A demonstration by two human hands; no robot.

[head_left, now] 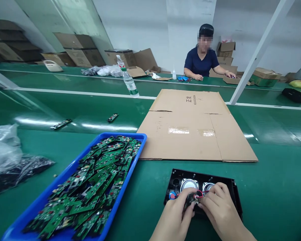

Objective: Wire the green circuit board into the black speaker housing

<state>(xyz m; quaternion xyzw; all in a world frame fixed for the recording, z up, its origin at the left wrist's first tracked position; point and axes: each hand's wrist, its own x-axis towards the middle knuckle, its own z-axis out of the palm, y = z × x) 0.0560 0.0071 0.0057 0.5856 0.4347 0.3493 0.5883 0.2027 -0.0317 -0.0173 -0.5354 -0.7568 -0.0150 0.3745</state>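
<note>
A black speaker housing [230, 197] lies on the green bench in front of me, with two round silver speakers [189, 184] inside. My left hand [174, 212] is closed on a small circuit board [190, 201], held over the housing. Red and dark wires [200, 193] run from the board toward the speakers. The fingers of my right hand [219, 207] pinch at the wire end by the board; a small white connector seems to be there, partly hidden. A blue cylindrical part [172, 195] sits at the housing's left side.
Left of the housing stands a blue tray [124, 187] heaped with green circuit boards. A flattened cardboard sheet [190, 144] lies beyond the housing. Farther back are two loose boards [112, 117], a water bottle [129, 82] and plastic bags [5, 150]. A person [203, 62] sits across the benches.
</note>
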